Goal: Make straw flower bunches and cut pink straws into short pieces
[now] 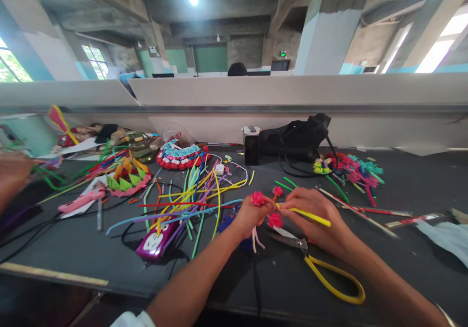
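My left hand (252,215) is closed in a pinch on a small bunch of pipe-cleaner flowers. A red flower (258,199) shows above the fingers, with more red blooms close by and pale stems hanging below. Facing it, my right hand (316,212) grips a yellow pipe cleaner (310,216), whose near end meets the bunch between both hands. The exact contact there is hidden by fingers. Beneath the right hand, a pair of scissors (334,279) with yellow handles lies on the dark table, blades partly covered.
Loose pipe cleaners (197,195) sprawl left of my hands, some over a purple box (157,239). A phone (251,149) and black bag (300,139) stand behind. Finished-looking colourful flowers (351,168) lie at right. Another person's hand (13,173) is at the left edge.
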Tool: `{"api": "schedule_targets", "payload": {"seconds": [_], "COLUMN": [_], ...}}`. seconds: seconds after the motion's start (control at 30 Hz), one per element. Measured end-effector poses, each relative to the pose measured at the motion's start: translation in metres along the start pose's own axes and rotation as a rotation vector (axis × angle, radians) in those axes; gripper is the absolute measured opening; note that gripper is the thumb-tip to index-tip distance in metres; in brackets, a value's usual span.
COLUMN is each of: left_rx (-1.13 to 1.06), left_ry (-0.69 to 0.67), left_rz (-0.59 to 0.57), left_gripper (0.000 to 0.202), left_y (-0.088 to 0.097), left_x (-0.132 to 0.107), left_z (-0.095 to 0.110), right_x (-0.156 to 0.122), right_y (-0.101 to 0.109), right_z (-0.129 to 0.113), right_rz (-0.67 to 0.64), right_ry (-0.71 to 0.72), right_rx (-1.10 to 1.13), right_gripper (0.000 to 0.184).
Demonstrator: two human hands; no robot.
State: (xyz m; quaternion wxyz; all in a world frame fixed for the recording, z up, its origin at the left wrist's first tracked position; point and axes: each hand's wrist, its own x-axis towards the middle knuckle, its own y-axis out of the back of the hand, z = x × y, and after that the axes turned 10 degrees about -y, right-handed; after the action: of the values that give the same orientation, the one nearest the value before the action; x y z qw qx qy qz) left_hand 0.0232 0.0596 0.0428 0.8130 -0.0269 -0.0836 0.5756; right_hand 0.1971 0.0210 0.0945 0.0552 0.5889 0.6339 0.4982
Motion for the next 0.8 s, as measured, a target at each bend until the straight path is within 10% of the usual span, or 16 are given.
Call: {"api": "schedule_targets", "payload": {"seconds": [0.43,0.8], "left_rx": [-0.423,0.061], "left_ry": [0.103,0.111], "left_rz": [-0.102,-0.448], "left_gripper": [0.023,0.019], "left_y": [0.007,0.003], "left_x": [-0.003,-0.007], "left_z": [-0.004,-0.003], "right_x": [-0.026,0.011], "right_y": [-0.044,0.001], "right_z": [0.034,0.041], "right_rz": [0.076,-0.323], "right_ry": [-0.533,-0.255], "right_rx": [0.649,0.464], "right_gripper": [0.018,0.018]}}
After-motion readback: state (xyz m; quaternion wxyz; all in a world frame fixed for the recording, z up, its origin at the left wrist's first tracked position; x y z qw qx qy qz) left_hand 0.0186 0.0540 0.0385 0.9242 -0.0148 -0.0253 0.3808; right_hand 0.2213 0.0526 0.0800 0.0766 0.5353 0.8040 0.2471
